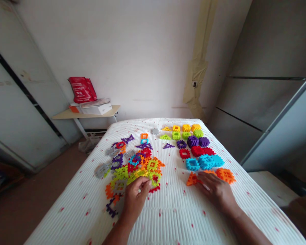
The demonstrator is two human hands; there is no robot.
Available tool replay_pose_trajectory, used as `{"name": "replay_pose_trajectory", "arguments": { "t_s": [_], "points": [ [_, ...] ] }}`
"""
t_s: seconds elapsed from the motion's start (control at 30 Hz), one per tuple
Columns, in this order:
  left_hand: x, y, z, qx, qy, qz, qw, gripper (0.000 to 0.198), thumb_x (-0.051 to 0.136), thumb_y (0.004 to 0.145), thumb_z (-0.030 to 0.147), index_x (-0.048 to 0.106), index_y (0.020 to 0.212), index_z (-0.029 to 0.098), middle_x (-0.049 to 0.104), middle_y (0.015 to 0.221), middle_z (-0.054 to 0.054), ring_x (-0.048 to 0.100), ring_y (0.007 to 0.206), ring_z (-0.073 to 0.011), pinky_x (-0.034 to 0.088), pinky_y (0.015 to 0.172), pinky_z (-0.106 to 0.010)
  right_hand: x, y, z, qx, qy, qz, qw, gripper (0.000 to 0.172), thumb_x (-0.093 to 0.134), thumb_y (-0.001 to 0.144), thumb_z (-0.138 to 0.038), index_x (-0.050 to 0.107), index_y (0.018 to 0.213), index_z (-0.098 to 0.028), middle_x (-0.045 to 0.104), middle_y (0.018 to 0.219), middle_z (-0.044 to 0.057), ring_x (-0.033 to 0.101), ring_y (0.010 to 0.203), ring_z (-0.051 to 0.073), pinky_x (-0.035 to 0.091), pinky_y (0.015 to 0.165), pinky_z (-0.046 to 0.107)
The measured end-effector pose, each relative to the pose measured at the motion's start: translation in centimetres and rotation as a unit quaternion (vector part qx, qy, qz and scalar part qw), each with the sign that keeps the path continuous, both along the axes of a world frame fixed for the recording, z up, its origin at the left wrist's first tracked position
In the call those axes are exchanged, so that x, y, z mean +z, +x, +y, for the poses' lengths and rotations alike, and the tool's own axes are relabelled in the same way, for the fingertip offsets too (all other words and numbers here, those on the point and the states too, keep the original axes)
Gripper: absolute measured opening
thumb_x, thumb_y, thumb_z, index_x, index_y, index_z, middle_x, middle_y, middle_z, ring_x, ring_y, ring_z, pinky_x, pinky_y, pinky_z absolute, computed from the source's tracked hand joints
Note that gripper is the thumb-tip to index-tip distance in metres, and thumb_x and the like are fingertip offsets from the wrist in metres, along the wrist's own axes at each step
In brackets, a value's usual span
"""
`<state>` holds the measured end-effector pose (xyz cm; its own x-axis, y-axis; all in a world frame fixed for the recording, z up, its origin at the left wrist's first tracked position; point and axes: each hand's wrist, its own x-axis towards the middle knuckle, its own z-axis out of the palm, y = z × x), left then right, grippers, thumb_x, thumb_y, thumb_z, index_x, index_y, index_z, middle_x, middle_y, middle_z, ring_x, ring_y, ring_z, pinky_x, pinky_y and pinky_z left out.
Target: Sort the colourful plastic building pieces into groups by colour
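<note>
Your toothed, multicoloured plastic pieces (207, 161) look smooth and matt. You face a ribbed, red-flecked white cloth (173, 221) and a glossy red plastic bag (79, 89).

- Left hand (137, 191): fingers curled, thumb close to the index finger.
- Right hand (216, 189): palm down, fingers pointing forward and leftward.
- Left forearm (119, 230) and right forearm (248, 224): bare, both angling inward from below.

The left hand (137, 192) was curled at the near side of jumbled plastic pieces (121, 172); the right hand (216, 190) partly covered orange pieces (225, 175), nearest of the colour-sorted rows (206, 161).
</note>
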<state>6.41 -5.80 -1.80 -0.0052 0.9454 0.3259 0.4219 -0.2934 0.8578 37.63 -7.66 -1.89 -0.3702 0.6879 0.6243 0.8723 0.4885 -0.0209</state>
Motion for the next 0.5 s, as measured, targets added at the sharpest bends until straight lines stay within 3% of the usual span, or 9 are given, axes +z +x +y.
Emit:
{"name": "replay_pose_trajectory", "arguments": {
  "t_s": [0.1, 0.2, 0.27, 0.33, 0.4, 0.5],
  "points": [
    [0.8, -0.5, 0.7, 0.017, 0.016, -0.009, 1.0, 0.019, 0.056, 0.077, 0.033, 0.063, 0.068, 0.018, 0.06, 0.059, 0.0, 0.054, 0.057, -0.0136, 0.042, 0.056, -0.022, 0.0, 0.0, -0.3, 0.004, 0.03, 0.013, 0.999, 0.02, 0.048, 0.09, -0.025, 0.064, 0.1, -0.019, 0.068, 0.102, 0.009, 0.066, 0.085, 0.02, 0.055, 0.07, 0.031],
    [2.9, -1.3, 3.0, 0.018, 0.034, 0.04, 0.998, 0.017, 0.054, 0.078, 0.03, 0.067, 0.076, 0.018, 0.065, 0.067, -0.001, 0.057, 0.061, -0.0139, 0.044, 0.059, -0.022, 0.5, -0.7, -0.5, 0.036, 0.071, 0.043, 0.996, 0.015, 0.054, 0.086, -0.019, 0.063, 0.098, -0.018, 0.068, 0.095, 0.009, 0.066, 0.081, 0.018, 0.054, 0.07, 0.029],
    [4.5, -1.6, 5.3, 0.02, 0.034, 0.134, 0.99, 0.02, 0.05, 0.078, 0.026, 0.068, 0.083, 0.018, 0.069, 0.079, -0.003, 0.061, 0.072, -0.015, 0.045, 0.068, -0.023, 0.9, -1.5, -0.6, 0.069, 0.09, 0.045, 0.993, 0.013, 0.054, 0.085, -0.016, 0.062, 0.095, -0.017, 0.069, 0.089, 0.008, 0.066, 0.078, 0.017, 0.054, 0.069, 0.028],
    [5.6, -1.6, 8.0, 0.03, -0.008, 0.28, 0.959, 0.024, 0.047, 0.08, 0.023, 0.069, 0.091, 0.021, 0.07, 0.093, -0.003, 0.061, 0.086, -0.0146, 0.044, 0.078, -0.023, 1.2, -2.5, -0.8, 0.1, 0.092, 0.036, 0.99, 0.014, 0.052, 0.086, -0.014, 0.062, 0.094, -0.017, 0.069, 0.086, 0.007, 0.066, 0.075, 0.016, 0.054, 0.067, 0.027],
    [5.9, -1.3, 10.7, 0.038, -0.036, 0.324, 0.945, 0.024, 0.051, 0.078, 0.023, 0.069, 0.093, 0.021, 0.07, 0.097, -0.005, 0.061, 0.092, -0.0175, 0.042, 0.082, -0.026, 1.4, -3.3, -0.9, 0.121, 0.081, 0.027, 0.989, 0.015, 0.048, 0.088, -0.014, 0.062, 0.094, -0.017, 0.069, 0.086, 0.008, 0.066, 0.074, 0.016, 0.054, 0.065, 0.028],
    [5.3, -0.6, 13.5, 0.057, -0.077, 0.375, 0.922, 0.02, 0.057, 0.073, 0.025, 0.07, 0.088, 0.021, 0.07, 0.099, -0.009, 0.059, 0.099, -0.0257, 0.041, 0.082, -0.034, 1.2, -3.9, -1.1, 0.136, 0.058, 0.016, 0.989, 0.016, 0.046, 0.089, -0.013, 0.062, 0.091, -0.016, 0.069, 0.084, 0.008, 0.066, 0.073, 0.017, 0.054, 0.064, 0.028]
  ]
}}
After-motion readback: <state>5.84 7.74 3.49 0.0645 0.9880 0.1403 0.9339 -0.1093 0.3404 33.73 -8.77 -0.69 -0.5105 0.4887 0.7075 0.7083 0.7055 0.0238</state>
